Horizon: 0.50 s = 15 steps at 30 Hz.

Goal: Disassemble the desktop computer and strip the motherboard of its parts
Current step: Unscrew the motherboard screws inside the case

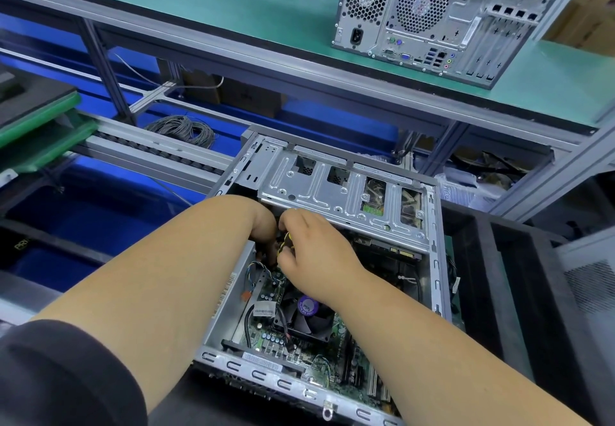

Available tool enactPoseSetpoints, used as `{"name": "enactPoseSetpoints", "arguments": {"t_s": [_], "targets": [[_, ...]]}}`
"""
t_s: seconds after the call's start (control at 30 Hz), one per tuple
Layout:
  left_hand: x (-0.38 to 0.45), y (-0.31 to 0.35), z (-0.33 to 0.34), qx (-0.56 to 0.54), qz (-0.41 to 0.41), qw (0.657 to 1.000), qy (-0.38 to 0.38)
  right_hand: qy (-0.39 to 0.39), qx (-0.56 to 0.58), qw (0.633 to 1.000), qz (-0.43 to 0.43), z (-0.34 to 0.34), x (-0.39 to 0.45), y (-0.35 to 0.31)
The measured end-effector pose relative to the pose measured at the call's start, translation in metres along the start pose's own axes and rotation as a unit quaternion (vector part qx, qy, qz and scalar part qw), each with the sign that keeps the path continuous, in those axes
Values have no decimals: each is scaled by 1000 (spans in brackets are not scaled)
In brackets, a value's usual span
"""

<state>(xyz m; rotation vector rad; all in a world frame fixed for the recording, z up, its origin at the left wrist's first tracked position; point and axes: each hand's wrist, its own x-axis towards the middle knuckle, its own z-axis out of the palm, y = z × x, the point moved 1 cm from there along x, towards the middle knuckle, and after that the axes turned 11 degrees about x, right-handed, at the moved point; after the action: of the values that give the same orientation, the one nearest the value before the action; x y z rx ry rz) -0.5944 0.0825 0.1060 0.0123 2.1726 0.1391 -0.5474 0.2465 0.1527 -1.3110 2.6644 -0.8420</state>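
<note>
Now PC case (332, 192) open, mobo (289, 349) exposed.

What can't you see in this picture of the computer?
- Left hand fingers: head view, tucked under the drive cage.
- Yellow wires: right hand covers where they plug in.
- Fan label: too small to read.
- Motherboard near edge: arms cover it.

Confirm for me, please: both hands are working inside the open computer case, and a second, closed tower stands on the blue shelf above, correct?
Not quite: the head view shows the second tower on a green shelf, not blue. Both the left hand and right hand do reach into the open computer case.
</note>
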Motion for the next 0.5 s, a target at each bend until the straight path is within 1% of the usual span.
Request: {"name": "enactPoseSetpoints", "arguments": {"t_s": [0.13, 0.17, 0.3, 0.4, 0.47, 0.5], "targets": [[-6, -2, -6, 54, -21, 998, 21, 21, -81, 996, 14, 1, 0, 3], [-6, -2, -5, 50, -21, 998, 17, 17, -75, 997, 18, 2, 0, 3], [-1, 1, 1, -17, -5, 1000, -14, -9, 12, 1000, 10, 0, 0, 1], [-4, 2, -2, 19, -5, 1000, -4, -6, -14, 1000, -3, -1, 0, 1], [-7, 1, -4, 62, -24, 997, 30, 3, -52, 999, 7, 0, 0, 3], [-8, 0, -5, 66, -30, 997, 41, 2, -55, 998, 11, 0, 0, 3]]}}
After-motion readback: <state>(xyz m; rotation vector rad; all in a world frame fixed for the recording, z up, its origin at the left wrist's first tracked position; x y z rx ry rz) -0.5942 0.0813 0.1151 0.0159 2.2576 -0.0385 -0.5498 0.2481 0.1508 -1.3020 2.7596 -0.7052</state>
